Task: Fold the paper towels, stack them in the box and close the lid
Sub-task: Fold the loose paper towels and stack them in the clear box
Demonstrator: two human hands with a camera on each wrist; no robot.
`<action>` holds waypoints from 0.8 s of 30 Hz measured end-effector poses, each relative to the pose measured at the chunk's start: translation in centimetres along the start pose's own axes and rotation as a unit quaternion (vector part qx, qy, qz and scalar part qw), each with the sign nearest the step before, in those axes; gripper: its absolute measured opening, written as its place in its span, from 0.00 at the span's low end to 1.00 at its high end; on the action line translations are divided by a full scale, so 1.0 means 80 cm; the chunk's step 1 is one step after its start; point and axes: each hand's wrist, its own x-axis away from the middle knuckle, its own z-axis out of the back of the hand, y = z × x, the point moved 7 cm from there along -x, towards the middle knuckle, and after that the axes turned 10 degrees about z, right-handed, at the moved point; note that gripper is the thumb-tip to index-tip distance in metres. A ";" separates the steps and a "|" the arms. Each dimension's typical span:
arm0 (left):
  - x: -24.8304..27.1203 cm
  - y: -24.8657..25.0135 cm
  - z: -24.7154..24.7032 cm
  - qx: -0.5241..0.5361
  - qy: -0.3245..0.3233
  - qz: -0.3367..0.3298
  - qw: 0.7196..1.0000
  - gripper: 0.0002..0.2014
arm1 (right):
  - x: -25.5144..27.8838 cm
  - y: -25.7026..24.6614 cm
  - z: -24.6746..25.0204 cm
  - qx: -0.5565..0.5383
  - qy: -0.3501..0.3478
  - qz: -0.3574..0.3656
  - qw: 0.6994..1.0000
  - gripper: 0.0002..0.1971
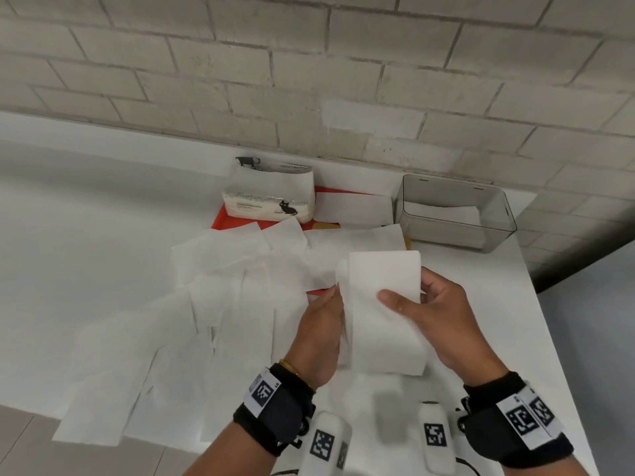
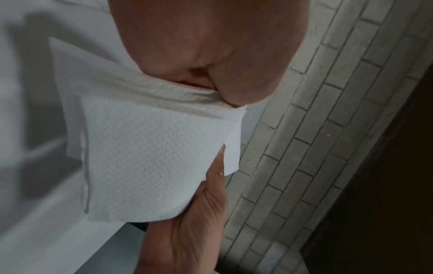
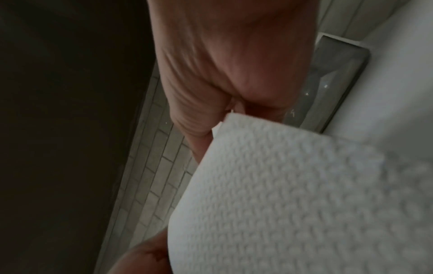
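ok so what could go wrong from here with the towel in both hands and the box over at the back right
1. The paper towel is bent loosely between the left hand and right hand, not creased, so it may spring open.
2. The loose sheets spread beneath could be dragged or scattered during the carry; some overhang the table edge.
3. The clear box sits near the table's far right corner, so a nudge might push it off.

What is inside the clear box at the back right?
The clear box holds white folded paper towels lying on its bottom. How many are stacked cannot be told through the tinted wall.
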 end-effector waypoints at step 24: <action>-0.015 -0.010 0.001 0.049 -0.055 0.057 0.996 0.24 | -0.013 0.015 0.014 0.019 -0.007 -0.028 0.999 0.14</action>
